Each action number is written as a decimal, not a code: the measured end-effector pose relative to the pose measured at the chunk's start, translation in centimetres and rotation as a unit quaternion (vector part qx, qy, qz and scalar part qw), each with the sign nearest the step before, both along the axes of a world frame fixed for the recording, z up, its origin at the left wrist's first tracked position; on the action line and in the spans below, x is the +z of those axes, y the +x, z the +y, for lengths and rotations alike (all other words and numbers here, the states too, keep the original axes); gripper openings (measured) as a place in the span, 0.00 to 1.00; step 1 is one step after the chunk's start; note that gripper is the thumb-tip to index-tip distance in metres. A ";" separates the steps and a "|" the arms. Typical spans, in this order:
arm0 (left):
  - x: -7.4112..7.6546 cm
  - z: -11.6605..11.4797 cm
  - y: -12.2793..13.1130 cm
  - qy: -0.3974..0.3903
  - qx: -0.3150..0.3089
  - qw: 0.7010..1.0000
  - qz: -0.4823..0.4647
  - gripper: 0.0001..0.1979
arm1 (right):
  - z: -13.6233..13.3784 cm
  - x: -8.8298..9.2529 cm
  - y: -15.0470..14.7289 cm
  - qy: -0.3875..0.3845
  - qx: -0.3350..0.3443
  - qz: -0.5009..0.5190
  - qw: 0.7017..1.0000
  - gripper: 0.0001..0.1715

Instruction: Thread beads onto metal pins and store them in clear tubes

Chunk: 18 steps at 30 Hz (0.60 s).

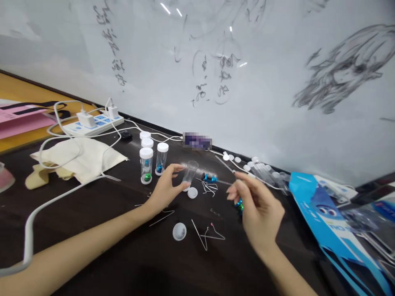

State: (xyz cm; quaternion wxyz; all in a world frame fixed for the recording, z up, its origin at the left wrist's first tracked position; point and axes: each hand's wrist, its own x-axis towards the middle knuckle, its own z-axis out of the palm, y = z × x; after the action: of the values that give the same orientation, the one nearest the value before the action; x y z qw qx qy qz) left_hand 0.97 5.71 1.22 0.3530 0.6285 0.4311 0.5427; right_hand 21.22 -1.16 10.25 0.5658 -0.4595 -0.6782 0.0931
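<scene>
My left hand [166, 189] curves beside a clear plastic tube [191, 169], thumb and fingers apart. Its thumb overlaps the tube's lower end; I cannot tell whether they touch. A round white cap [192, 193] lies just in front of that tube. Pinched in my right hand [257, 205] is a thin metal wire [224, 163] that sticks out up and to the left. Shiny blue-green pieces [239, 204] show under the right fingers, partly hidden. Between the hands are blue metallic pieces [210, 177] and a small pile of bent metal pins [209, 187].
Several capped tubes [146, 166] with shiny pieces inside stand left. Nearer lie a white cap [179, 232] and bent wires [206, 236]. Empty tubes [262, 170] lie along the whiteboard [160, 82]. A blue bag [321, 218] is right; a power strip [95, 125] and cloth [80, 158] left.
</scene>
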 end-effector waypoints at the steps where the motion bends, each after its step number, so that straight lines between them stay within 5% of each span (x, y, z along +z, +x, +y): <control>1: 0.1 0.5 0.4 -0.004 -0.014 1.000 -0.004 0.21 | 0.5 0.8 -0.3 0.009 -0.003 0.009 1.000 0.13; 4: 0.5 1.5 1.3 0.006 -0.062 0.998 -0.020 0.18 | 1.7 2.2 -1.0 0.045 -0.016 -0.003 0.999 0.13; 7: 1.1 1.3 1.5 0.034 -0.047 0.998 -0.018 0.14 | 2.2 1.9 -1.2 0.074 -0.025 -0.070 0.994 0.15; 12: 2.2 -0.7 -0.5 0.076 -0.002 0.997 0.032 0.18 | 2.0 0.5 -1.1 0.086 0.000 -0.162 0.983 0.20; 18: 2.6 -2.2 -2.4 0.135 -0.022 0.987 0.084 0.20 | 1.8 0.7 -1.2 0.069 0.046 -0.133 0.988 0.21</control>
State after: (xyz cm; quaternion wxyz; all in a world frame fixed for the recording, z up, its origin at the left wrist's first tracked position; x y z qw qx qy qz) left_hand -1.48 3.51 3.86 0.2394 0.7232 0.3678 0.5333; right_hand 20.04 0.68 10.91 0.4963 -0.3955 -0.7727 0.0101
